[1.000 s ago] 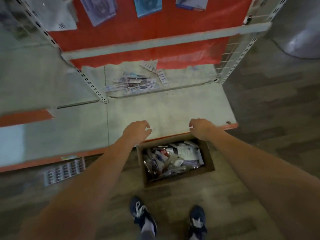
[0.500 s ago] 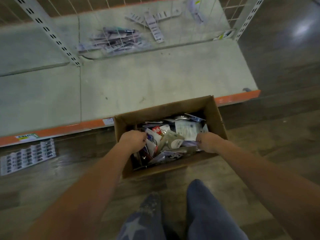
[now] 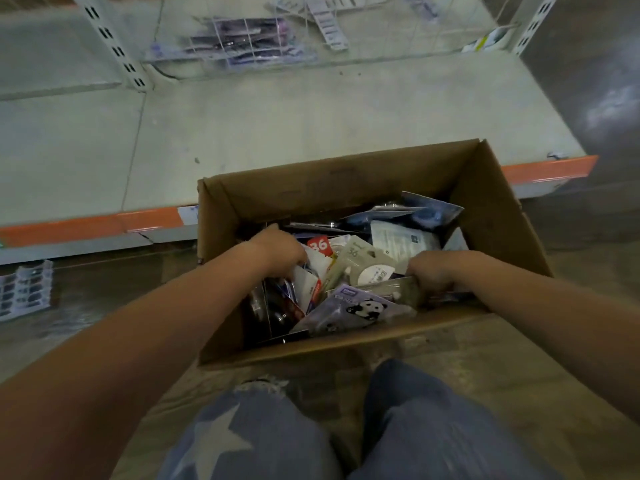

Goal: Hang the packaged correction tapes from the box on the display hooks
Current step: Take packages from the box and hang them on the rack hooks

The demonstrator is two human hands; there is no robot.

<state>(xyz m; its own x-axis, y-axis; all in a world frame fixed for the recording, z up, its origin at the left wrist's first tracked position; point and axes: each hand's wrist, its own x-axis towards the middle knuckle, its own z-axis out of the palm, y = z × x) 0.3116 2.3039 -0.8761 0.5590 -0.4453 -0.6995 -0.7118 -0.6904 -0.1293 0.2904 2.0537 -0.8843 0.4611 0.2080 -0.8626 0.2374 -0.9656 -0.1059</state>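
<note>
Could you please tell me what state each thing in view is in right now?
Brown cardboard box: open, on the floor, holding loose packets.
Purple panda-print packet: lying tilted in the box.
Left hand: reaching among the packets, grip hidden.
Right hand: gripping a packet's edge.

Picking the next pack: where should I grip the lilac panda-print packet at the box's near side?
Pinch the lilac panda-print packet by its raised upper edge, coming from above. It lies tilted on the pile, that edge free, its lower end tucked against the cardboard box wall.
</note>
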